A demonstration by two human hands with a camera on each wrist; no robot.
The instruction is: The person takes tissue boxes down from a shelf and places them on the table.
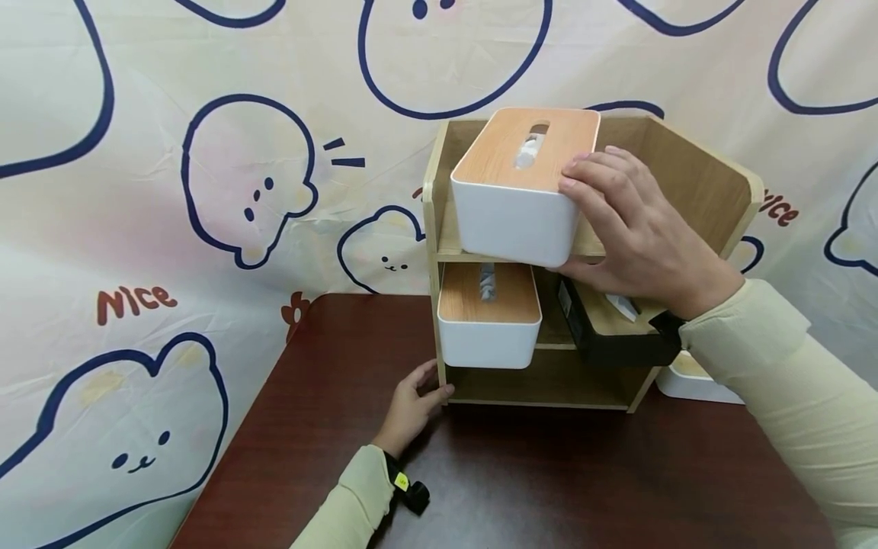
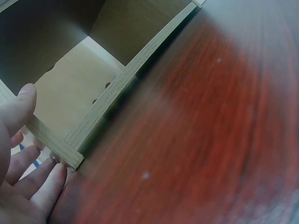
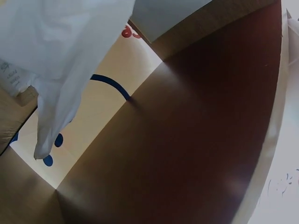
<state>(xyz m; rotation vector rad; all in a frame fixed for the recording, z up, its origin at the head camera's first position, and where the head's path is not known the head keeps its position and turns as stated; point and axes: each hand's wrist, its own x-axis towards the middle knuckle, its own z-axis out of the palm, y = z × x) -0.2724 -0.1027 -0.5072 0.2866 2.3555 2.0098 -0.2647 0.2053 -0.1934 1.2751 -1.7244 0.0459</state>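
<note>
White-sided with a wood-grain lid [image 1: 490,156], the upper tissue box [image 1: 511,221] is at the top front of the wooden rack [image 1: 706,179], tissue [image 1: 529,149] in its slot. The right hand [image 1: 638,225] clamps its right side, fingers [image 1: 597,179] over the lid; the left hand [image 1: 410,408] pinches the rack's lower left edge.

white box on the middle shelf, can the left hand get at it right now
Probably yes: the left hand grips the wooden shelf unit by its lower left edge, just below the white box, whose front is uncovered. It would likely need to let go first.
</note>
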